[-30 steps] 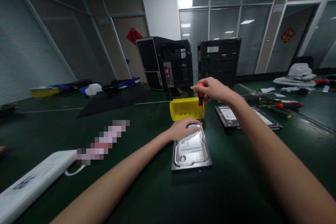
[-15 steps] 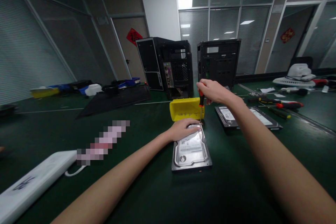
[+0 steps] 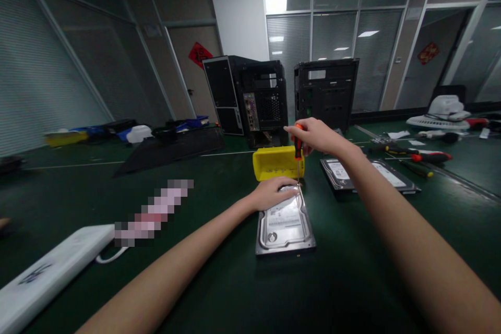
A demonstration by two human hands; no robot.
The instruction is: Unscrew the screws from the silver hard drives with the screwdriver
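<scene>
my right grip (image 3: 313, 135) clasps an upright screwdriver (image 3: 298, 149), tip below at the hard drive (image 3: 284, 225)'s far corner; my left grip (image 3: 272, 194) lies flat atop.

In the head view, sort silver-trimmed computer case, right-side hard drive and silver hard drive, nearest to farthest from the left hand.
1. Silver hard drive: under the left hand.
2. Right-side hard drive: off to the right.
3. Silver-trimmed computer case: standing behind.

Desk (image 3: 227, 292), dark green. On it: silver hard drive (image 3: 282, 222); yellow bin (image 3: 270, 162) behind; black computer cases (image 3: 329, 94); black sheet (image 3: 172, 150), left; red-black tool (image 3: 432, 157), right.
</scene>
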